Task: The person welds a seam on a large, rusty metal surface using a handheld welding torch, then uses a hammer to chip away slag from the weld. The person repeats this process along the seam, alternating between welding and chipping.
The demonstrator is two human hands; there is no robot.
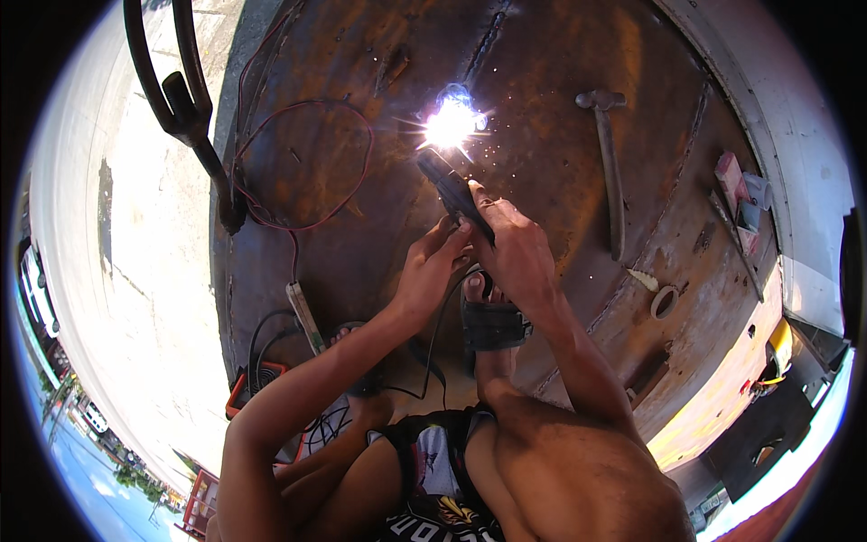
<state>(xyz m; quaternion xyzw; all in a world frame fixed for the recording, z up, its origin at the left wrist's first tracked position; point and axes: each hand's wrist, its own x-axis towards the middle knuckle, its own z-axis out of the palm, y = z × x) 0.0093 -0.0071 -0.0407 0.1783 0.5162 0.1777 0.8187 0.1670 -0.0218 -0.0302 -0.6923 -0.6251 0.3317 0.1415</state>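
Observation:
Both my hands are closed around a black welding electrode holder, which points up and slightly left over a rusty steel plate. My right hand wraps its handle, the index finger laid along the top. Against the handle's left side press the fingers of my left hand. Just beyond the holder's tip burns a bright white welding arc, throwing sparks; its glare hides the electrode's end. A dark weld seam runs away from the arc toward the far edge.
On the plate to the right lies a hammer, with a tape ring nearer me and a torn box farther right. A thin red-black cable loops at left, beside a dark forked metal bar. My sandalled foot rests below my hands.

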